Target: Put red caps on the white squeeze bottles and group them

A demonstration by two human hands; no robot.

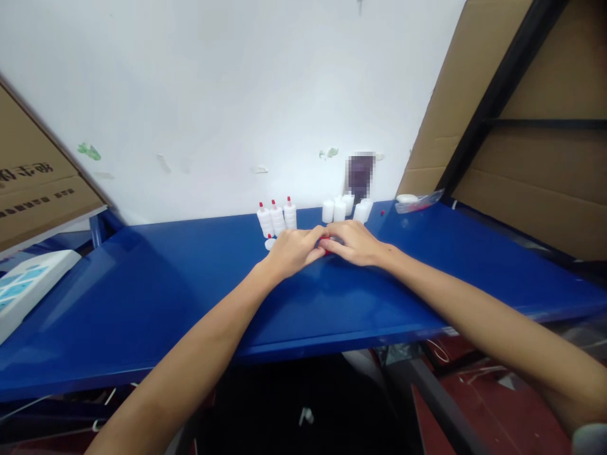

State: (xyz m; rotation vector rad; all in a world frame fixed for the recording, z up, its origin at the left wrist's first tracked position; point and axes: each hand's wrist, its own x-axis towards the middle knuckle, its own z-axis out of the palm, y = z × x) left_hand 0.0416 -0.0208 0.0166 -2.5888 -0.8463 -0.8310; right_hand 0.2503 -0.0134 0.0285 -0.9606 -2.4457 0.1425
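Both my hands meet at the middle of the blue table. My left hand and my right hand are closed, fingertips together around a small red piece that is mostly hidden. Just behind my left hand stand three white bottles with red caps, and one more capped bottle lies beside them. Behind my right hand stand several white bottles without caps.
A white scale with blue keys sits at the table's left end. Cardboard boxes stand at the left, and cardboard on a black rack at the right. A clear plastic bag lies at the back right.
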